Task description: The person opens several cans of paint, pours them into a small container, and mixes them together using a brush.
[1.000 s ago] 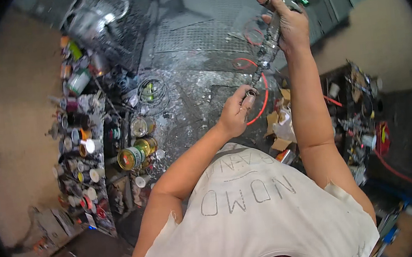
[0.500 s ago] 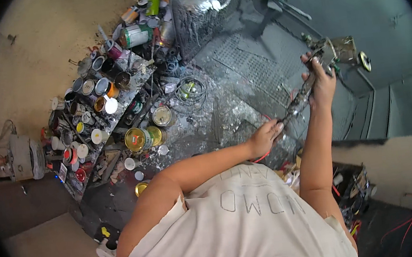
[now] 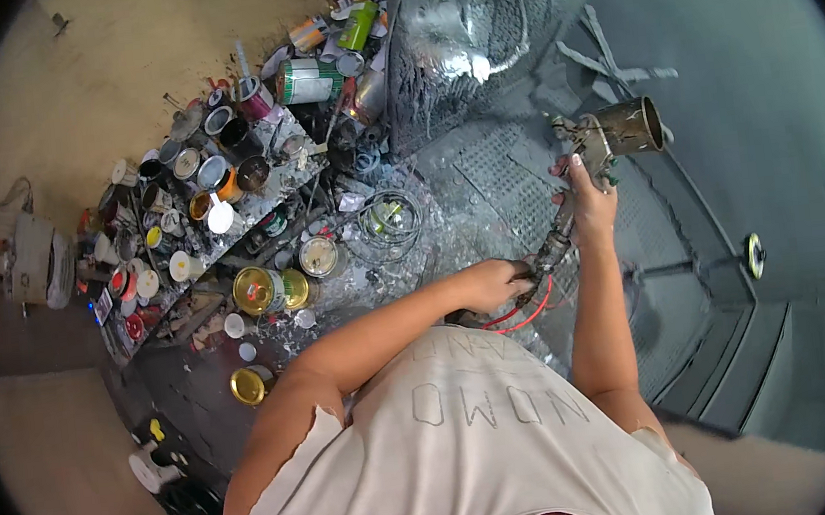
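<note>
Closest in, the left hand (image 3: 491, 286) is curled around a dark fitting (image 3: 519, 289) at the lower end of a spray gun (image 3: 578, 138), some of its fingers hidden. A red hose (image 3: 536, 317) loops below it. This hold probably steadies the gun's tail and takes the hose's pull.

A little farther out, the right hand (image 3: 590, 204) is wrapped around the gun's grip, thumb along the near side. The gun hangs in the air above the floor, and its metal cup (image 3: 630, 126) sits beyond the fingers, likely so that nothing knocks it. The cup's rim turns toward the right; its contents are out of sight.

On the floor to the left, one gold can (image 3: 250, 385) stands alone, and a gold-topped can (image 3: 255, 290) stands farther out; both look closed. A can with a whitish, stained top (image 3: 319, 256) is nearby, then a wire coil (image 3: 390, 217).

Along the worktop's right edge sit a white cup (image 3: 220, 217) and an orange-sided tub (image 3: 221, 184), pale inside, perhaps kept there for easy reach. Near the worktop's far corner, a green-and-white can (image 3: 305, 81) lies tipped; its contents do not show.
</note>
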Action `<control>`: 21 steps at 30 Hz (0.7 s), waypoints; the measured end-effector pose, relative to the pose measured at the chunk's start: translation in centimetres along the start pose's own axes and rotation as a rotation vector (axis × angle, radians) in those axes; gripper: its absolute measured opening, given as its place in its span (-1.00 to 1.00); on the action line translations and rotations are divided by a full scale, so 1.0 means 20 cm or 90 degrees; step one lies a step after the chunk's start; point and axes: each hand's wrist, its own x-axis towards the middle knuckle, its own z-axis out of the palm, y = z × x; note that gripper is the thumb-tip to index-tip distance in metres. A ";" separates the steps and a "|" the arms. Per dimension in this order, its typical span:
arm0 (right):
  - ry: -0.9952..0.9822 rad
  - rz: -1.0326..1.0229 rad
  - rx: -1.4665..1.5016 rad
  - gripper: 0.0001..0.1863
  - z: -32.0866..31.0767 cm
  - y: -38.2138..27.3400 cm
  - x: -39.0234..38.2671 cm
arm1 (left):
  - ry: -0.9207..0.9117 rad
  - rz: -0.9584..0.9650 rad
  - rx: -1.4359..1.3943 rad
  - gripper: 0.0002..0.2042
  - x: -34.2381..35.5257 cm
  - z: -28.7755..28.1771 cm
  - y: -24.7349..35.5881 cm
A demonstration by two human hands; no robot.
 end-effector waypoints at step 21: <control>-0.248 0.049 -0.240 -0.62 -0.17 0.27 1.10 | 0.319 -0.341 -0.251 -0.56 -0.24 0.22 -1.02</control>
